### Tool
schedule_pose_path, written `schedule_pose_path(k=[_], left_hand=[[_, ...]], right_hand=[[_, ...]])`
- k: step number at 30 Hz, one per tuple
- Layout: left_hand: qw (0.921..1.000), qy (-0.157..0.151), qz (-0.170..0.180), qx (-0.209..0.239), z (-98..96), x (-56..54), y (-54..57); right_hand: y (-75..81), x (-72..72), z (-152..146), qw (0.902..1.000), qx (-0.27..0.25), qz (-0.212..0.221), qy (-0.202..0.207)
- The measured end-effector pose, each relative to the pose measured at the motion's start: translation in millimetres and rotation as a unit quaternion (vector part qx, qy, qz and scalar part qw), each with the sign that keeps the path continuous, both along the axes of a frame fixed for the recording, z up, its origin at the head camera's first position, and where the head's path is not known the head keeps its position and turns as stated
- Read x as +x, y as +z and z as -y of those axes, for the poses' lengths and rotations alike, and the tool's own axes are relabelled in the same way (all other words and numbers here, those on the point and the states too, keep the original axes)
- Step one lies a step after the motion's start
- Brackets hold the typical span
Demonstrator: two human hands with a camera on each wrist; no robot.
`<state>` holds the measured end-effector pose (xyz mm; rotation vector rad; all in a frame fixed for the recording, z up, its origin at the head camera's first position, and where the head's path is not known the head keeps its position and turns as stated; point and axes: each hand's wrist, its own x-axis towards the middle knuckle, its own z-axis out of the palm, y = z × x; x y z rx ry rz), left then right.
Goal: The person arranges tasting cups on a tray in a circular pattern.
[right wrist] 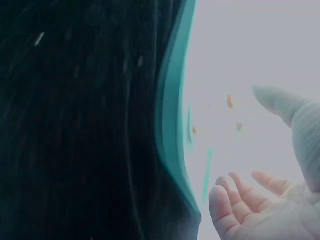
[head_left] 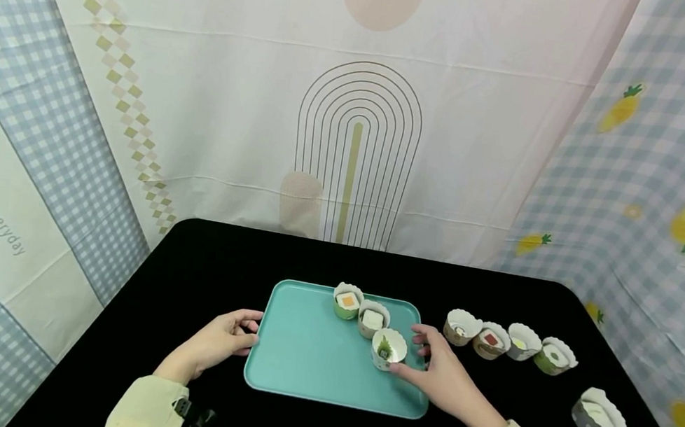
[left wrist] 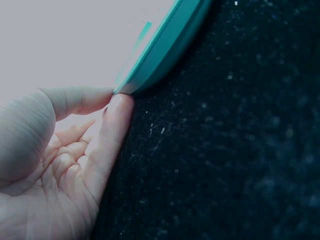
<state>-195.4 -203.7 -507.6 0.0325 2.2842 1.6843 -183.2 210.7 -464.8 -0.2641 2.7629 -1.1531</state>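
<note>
A turquoise tray lies on the black table. Thumb and fingertips of my left hand pinch its left rim; the left wrist view shows the tray's edge between them. Three paper cups stand in the tray's right half: one with an orange-topped piece, one with a white piece, and one with a green item. Over the right rim, my right hand has its thumb and fingers spread, the thumb close to the nearest cup. Whether it touches that cup I cannot tell.
Right of the tray, several paper cups stand in a row, among them one with a red piece and a green cup. A grey cup stands alone near the table's right side. Patterned curtains hang behind the table.
</note>
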Motion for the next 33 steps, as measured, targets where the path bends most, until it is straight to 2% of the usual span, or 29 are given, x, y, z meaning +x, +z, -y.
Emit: schedule_pose_path(k=[5, 12, 19, 27, 30, 33], left_hand=[[1.0000, 0.007, 0.005, -0.001, -0.8, 0.0, 0.4], [0.9999, 0.002, 0.014, 0.000, -0.9, -0.3, 2.4], [0.9999, -0.011, -0.006, -0.003, -0.2, 1.1, 1.9], [0.9998, -0.019, -0.006, 0.000, -0.5, 0.8, 1.8], [0.9998, -0.019, -0.007, 0.001, -0.1, 0.2, 2.1], [0.9999, -0.015, -0.006, -0.002, 0.1, -0.6, 2.4]], right_hand=[[6.5, 5.4, -28, 0.9997, 0.004, -0.023, -0.002], [5.9, 13.6, -77, 0.9949, 0.035, -0.085, -0.039], [7.2, 20.3, -127, 0.9924, 0.063, -0.064, -0.084], [7.5, 26.9, -172, 0.9766, 0.050, -0.126, -0.167], [9.0, 27.2, -186, 0.9697, 0.064, -0.126, -0.199], [11.6, 27.2, -198, 0.9663, 0.073, -0.101, -0.226]])
